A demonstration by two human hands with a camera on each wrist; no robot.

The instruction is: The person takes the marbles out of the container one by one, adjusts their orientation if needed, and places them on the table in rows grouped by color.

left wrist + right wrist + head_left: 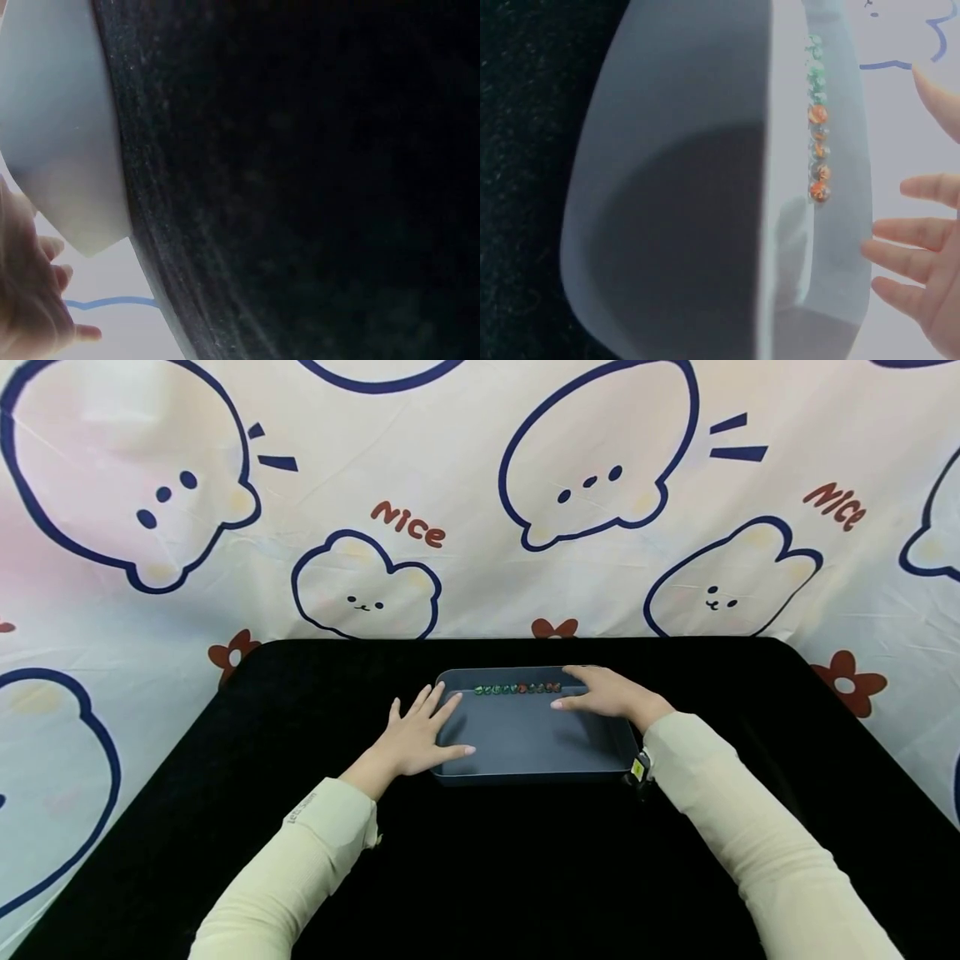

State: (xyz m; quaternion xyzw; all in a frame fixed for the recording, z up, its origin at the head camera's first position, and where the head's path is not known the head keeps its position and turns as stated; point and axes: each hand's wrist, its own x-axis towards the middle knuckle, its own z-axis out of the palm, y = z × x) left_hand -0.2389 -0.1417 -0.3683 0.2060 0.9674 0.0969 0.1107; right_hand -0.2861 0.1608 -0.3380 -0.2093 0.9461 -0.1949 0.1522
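Note:
A shallow grey-blue tray (pixel 540 735) lies on the black table, with a row of several small glass marbles (pixel 517 689), green and orange, along its far wall. My left hand (pixel 416 735) is spread at the tray's left side, its fingers straight near the left rim. At the far right corner, my right hand (pixel 607 693) reaches over the tray with thumb and fingers apart, holding nothing. In the right wrist view the marbles (pixel 819 120) line up along the wall, and the right hand (pixel 930 255) has its fingers extended. Whether either hand touches the rim I cannot tell.
Black cloth (pixel 525 877) covers the table around the tray. Behind and beside it hangs a pale curtain (pixel 480 460) printed with cartoon bears and flowers. A small dark device (pixel 640 768) sits at the right wrist, close to the tray's right edge.

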